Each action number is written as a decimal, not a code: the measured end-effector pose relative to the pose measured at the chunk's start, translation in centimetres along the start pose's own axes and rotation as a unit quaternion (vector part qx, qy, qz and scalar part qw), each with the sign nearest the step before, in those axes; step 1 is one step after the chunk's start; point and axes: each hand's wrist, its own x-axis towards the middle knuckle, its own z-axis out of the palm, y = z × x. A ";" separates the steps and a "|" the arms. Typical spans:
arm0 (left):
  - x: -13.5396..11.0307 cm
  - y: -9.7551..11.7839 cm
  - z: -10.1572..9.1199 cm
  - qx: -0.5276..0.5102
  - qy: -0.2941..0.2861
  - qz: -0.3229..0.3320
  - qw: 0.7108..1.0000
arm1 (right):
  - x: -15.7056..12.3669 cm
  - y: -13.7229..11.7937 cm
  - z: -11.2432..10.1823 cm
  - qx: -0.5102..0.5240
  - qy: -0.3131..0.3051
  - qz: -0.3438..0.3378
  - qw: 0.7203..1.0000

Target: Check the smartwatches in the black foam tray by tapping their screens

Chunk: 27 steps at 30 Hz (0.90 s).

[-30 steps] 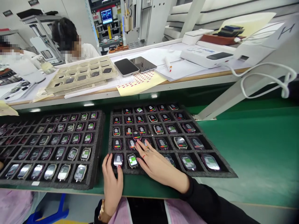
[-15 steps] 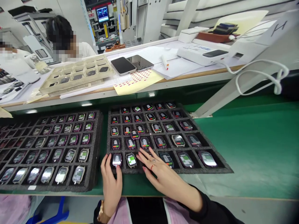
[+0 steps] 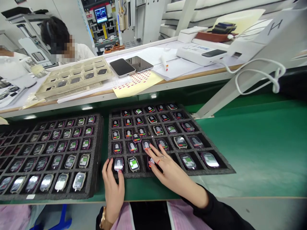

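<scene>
A black foam tray (image 3: 141,175) holds smartwatch bodies without straps in its square compartments, several with lit screens. My left hand (image 3: 113,188) rests at the tray's front left corner, thumb and fingers apart around a purple-framed smartwatch (image 3: 118,164) in the corner compartment. Over the front rows my right hand (image 3: 165,164) reaches with spread fingers, holding nothing. Its fingertips are at a smartwatch (image 3: 146,145) in the second row, and the hand partly covers the front row. One purple smartwatch (image 3: 136,137) lies on top of the dividers, between compartments.
Left of this tray is a second foam tray (image 3: 92,166) full of smartwatches. A raised shelf (image 3: 105,96) behind carries two phones (image 3: 122,67), a clear compartment tray (image 3: 72,78) and papers. A slanted post (image 3: 216,99) stands right on the green mat (image 3: 259,137). Co-workers sit beyond.
My right hand has shifted right and slightly up over the tray, uncovering a front-row smartwatch. My left hand stays at the corner. The whole view has shifted slightly.
</scene>
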 end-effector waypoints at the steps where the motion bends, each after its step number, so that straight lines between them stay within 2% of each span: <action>1: 0.0 0.0 0.0 0.001 0.002 0.001 1.000 | 0.3 -0.2 0.1 0.002 -0.005 -0.007 1.000; 5: 0.1 -0.2 0.1 0.004 0.003 0.001 1.000 | 1.7 -1.3 0.5 0.009 -0.012 -0.029 0.999; 11: 0.0 -0.2 0.2 0.005 0.005 0.009 1.000 | 2.9 -1.9 1.7 -0.006 -0.051 -0.025 0.998; 22: 0.2 0.0 0.0 -0.003 -0.004 -0.008 1.000 | -0.2 -0.3 0.2 -0.026 0.024 0.051 0.998; 27: 0.1 -0.1 0.0 0.011 -0.007 -0.005 1.000 | -0.3 -0.1 0.3 -0.047 0.002 0.057 0.997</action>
